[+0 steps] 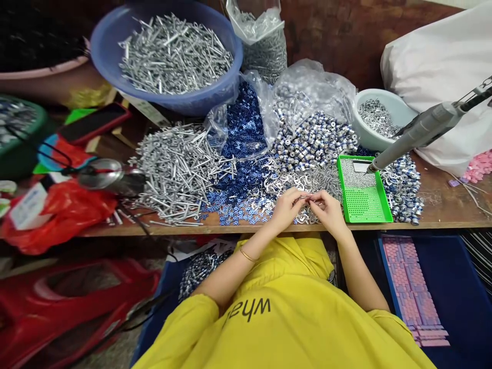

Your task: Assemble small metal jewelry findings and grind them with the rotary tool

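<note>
My left hand (285, 209) and my right hand (329, 211) meet at the table's front edge, fingers pinched together on a small thin metal part (307, 199) held between them. Under and around the hands lies a spread of small silver metal clips (295, 184). Just behind are blue-and-silver rollers (311, 141) spilling from a clear bag, and small blue plastic pieces (242, 179) lie to the left. A pile of silver metal pins (177, 169) sits further left.
A green perforated tray (363, 197) lies right of my hands, with a hanging grey power screwdriver (418, 132) tipped over it. A blue basin of pins (169, 51), a white bowl (378, 120), a white sack (442, 66), red bags (57, 210) and a pink-part tray (413, 287) surround.
</note>
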The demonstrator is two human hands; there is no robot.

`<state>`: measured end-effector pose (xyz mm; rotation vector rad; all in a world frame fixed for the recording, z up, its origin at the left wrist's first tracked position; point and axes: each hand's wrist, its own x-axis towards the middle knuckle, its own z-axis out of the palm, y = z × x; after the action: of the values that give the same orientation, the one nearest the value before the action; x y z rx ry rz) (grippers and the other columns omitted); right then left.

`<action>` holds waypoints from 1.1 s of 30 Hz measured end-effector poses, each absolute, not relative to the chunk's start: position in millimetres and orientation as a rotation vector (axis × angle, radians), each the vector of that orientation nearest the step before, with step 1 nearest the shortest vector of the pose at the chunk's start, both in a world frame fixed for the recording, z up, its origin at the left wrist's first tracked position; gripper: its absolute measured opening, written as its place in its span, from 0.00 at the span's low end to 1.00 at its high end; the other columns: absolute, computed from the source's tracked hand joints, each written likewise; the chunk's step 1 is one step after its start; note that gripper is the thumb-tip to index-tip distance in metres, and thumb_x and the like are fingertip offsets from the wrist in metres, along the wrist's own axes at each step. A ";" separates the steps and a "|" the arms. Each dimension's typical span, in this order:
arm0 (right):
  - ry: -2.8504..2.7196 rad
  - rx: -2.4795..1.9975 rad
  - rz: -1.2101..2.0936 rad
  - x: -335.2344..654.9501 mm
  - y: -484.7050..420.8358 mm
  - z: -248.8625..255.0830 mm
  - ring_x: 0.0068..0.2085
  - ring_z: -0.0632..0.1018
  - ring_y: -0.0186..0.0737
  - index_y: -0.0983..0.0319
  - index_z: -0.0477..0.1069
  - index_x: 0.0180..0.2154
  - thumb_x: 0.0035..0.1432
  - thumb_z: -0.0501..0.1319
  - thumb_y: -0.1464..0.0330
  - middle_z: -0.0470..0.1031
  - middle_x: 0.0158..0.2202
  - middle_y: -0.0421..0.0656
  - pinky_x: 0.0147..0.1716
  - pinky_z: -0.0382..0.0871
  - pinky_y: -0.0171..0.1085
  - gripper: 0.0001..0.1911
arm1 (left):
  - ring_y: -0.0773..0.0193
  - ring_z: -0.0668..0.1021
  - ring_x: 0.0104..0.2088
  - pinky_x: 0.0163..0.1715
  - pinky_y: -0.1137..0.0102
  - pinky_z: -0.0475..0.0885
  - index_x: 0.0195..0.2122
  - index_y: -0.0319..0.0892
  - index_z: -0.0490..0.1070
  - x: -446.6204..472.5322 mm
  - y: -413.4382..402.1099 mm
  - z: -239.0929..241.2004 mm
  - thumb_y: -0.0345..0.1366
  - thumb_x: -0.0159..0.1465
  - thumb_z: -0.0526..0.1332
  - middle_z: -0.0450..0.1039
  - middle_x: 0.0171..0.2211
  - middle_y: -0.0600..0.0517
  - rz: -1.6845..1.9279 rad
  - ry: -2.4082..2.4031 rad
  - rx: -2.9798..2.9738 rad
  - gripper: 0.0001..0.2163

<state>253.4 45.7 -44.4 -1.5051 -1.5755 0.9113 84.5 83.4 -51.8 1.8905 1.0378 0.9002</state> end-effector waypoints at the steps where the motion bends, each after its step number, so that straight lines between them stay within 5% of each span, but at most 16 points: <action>1: -1.572 -1.487 0.912 251.4 47.6 -45.2 0.32 0.76 0.37 0.59 0.69 0.36 0.61 0.57 0.62 0.76 0.37 0.43 0.30 0.72 0.36 0.07 | 0.62 0.73 0.36 0.38 0.68 0.67 0.43 0.41 0.77 83.5 85.1 -51.7 0.33 0.68 0.55 0.71 0.33 0.50 0.910 1.063 1.890 0.11; 7: -1.700 -1.335 0.590 238.0 52.8 -45.7 0.46 0.77 0.42 0.59 0.72 0.43 0.67 0.53 0.66 0.77 0.43 0.47 0.49 0.72 0.44 0.10 | 0.62 0.71 0.34 0.36 0.69 0.65 0.38 0.40 0.73 77.6 89.5 -47.8 0.32 0.68 0.56 0.69 0.31 0.51 0.937 1.217 1.893 0.07; 11: -1.489 -1.324 0.793 231.3 55.1 -43.0 0.42 0.78 0.40 0.58 0.70 0.49 0.65 0.57 0.63 0.76 0.42 0.46 0.41 0.76 0.40 0.13 | 0.62 0.71 0.35 0.36 0.69 0.65 0.36 0.40 0.71 76.1 87.9 -42.2 0.34 0.70 0.53 0.68 0.32 0.51 1.000 1.179 1.898 0.09; 19: -1.346 -1.214 0.818 228.7 49.6 -21.1 0.31 0.76 0.35 0.58 0.75 0.40 0.63 0.61 0.65 0.73 0.37 0.42 0.32 0.74 0.37 0.06 | 0.62 0.73 0.37 0.39 0.68 0.66 0.40 0.41 0.71 65.4 72.1 -30.9 0.34 0.72 0.49 0.72 0.36 0.50 0.961 1.103 1.863 0.11; 25: -1.792 -1.157 0.567 218.7 51.7 8.8 0.40 0.77 0.39 0.57 0.73 0.41 0.66 0.56 0.71 0.76 0.37 0.43 0.40 0.74 0.41 0.08 | 0.60 0.74 0.39 0.40 0.67 0.67 0.41 0.41 0.69 51.6 62.6 -27.0 0.29 0.71 0.48 0.72 0.37 0.48 0.904 1.127 1.993 0.11; 33: -2.158 -1.132 0.407 190.5 50.1 -11.5 0.46 0.76 0.43 0.58 0.72 0.46 0.67 0.53 0.72 0.76 0.43 0.48 0.46 0.73 0.43 0.11 | 0.58 0.73 0.37 0.39 0.65 0.68 0.38 0.41 0.68 21.9 50.9 -33.2 0.27 0.68 0.48 0.71 0.35 0.48 0.754 1.207 1.858 0.09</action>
<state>190.5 50.1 -11.5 -1.1321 -2.1582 0.4072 21.9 50.9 -33.2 1.8583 1.2072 0.7535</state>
